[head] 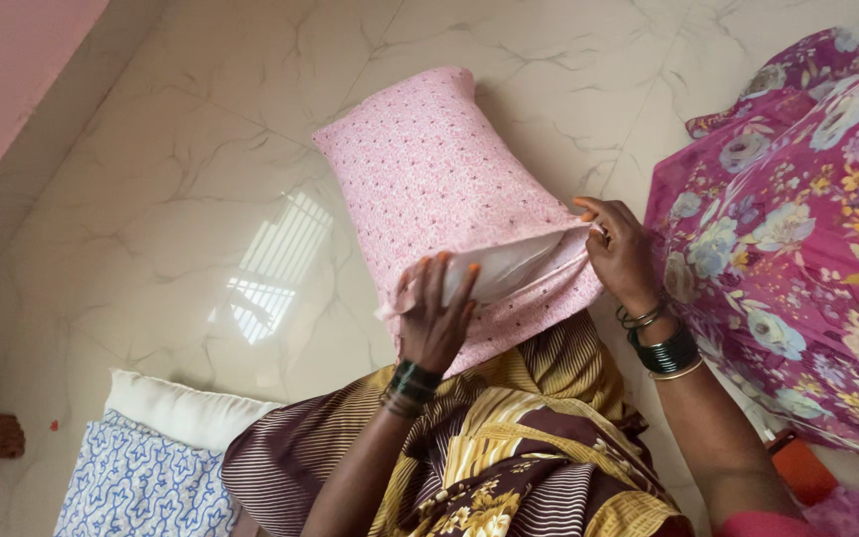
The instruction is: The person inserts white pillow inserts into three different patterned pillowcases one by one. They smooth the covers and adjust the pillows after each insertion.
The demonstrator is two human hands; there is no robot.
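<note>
Pillow [429,169] in a pink dotted pillowcase [539,283] lies across the person's lap and out onto the marble floor [151,199]. Both hands are clamped on the pillowcase's open end: left hand [436,313] gripping its near edge, right hand [618,254] pinching its far corner, white pillow showing between. A blue-patterned pillow [136,482] lies left, floral magenta fabric [797,249] right.
</note>
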